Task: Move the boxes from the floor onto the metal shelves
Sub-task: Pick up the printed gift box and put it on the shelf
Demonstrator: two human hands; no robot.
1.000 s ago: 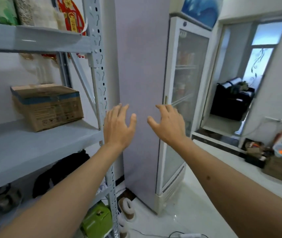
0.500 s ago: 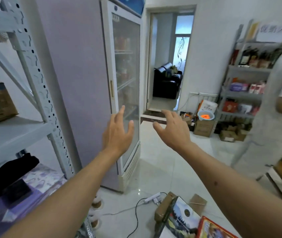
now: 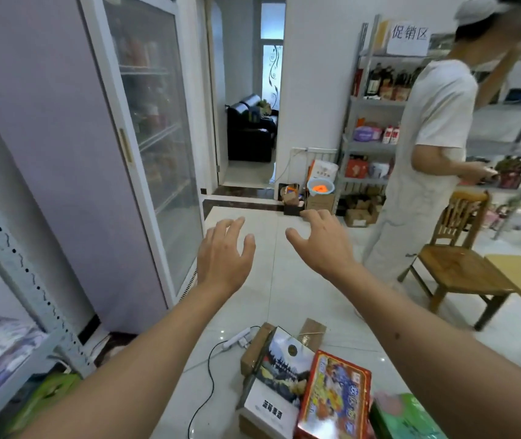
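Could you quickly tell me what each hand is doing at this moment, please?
Left hand: open, fingers spread, holding nothing.
Right hand: open, fingers loosely bent, holding nothing.

Glass-door fridge point(image 3: 154, 147) left; wooden chair point(image 3: 455, 258) right; blurred, perhaps bottles inside.

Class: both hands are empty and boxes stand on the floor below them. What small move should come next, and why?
Probably lower both hands toward the red box on the floor. The left hand and right hand hang open in the air and hold nothing, the boxes stand just below them, and the metal shelf is at the left.
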